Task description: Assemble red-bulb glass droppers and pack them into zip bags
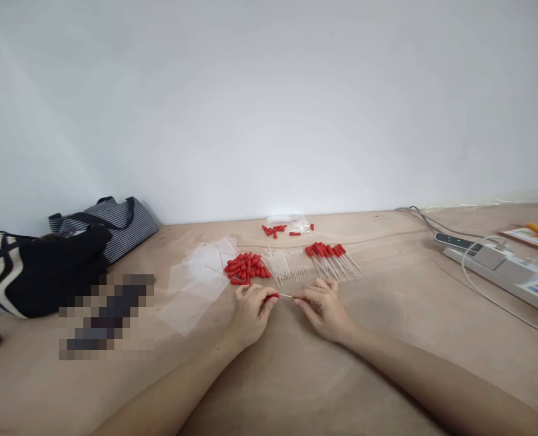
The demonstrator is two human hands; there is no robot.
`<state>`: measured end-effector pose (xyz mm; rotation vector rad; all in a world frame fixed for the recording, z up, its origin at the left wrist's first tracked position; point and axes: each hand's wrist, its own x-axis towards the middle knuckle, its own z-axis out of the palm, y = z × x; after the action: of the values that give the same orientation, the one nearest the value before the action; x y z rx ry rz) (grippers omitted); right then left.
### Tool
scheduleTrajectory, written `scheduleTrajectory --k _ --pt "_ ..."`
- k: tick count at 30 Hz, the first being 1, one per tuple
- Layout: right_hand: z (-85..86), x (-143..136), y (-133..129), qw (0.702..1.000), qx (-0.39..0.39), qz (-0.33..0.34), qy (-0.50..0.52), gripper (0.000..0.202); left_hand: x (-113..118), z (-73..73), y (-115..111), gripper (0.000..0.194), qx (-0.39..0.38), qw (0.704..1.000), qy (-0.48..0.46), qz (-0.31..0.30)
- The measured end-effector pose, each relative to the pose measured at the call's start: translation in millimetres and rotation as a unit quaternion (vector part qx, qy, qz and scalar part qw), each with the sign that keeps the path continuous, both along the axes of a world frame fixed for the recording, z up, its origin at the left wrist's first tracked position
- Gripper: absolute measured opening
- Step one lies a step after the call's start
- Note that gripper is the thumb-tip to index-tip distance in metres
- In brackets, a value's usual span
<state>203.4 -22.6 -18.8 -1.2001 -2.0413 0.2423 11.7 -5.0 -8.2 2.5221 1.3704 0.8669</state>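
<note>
You've got one small clear plastic dropper tube with a red rubber bulb [278, 295] pinched between both hands, over the middle of the tan wooden desk [387, 363]. Your left hand [250, 312] has its grip closed on the red bulb end, and your right hand [324, 307] has its grip closed on the clear tube end.

Progress looks like roughly a third: a row of finished red-capped droppers [332, 257] lies just past your right hand, but a row of bare clear tubes [289, 265] and a pile of loose red rubber bulbs [247, 268] sit beside it, toward the back edge. A few more red bulbs and a small clear packet [287, 225] lie right at the back edge.

Empty clear zip bags [196, 281] lie left of the pile, dark striped bags [69, 254] sit at the left edge, and a white power strip with cables [500, 266] sits at the right edge. Nothing blocks your hands.
</note>
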Motion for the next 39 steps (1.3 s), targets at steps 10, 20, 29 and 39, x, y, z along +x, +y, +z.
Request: scheduleTrajectory --k 10,20,29,39 --pt "6.0 4 0 0.996 0.047 0.032 -0.066 0.020 -2 0.9 -2 0.016 0.010 0.999 0.021 -0.038" --pt "4.6 -3 -2 0.995 0.063 0.012 -0.072 0.019 -1 1.1 -6 0.015 0.051 0.997 0.034 -0.049" --pt "7.7 -6 3 0.997 0.017 0.034 -0.064 0.019 0 4.4 -9 0.015 0.057 0.996 0.027 -0.070" --pt "9.9 -7 5 0.996 -0.040 0.036 -0.078 0.025 1 3.8 -6 0.014 0.051 0.996 0.044 -0.062"
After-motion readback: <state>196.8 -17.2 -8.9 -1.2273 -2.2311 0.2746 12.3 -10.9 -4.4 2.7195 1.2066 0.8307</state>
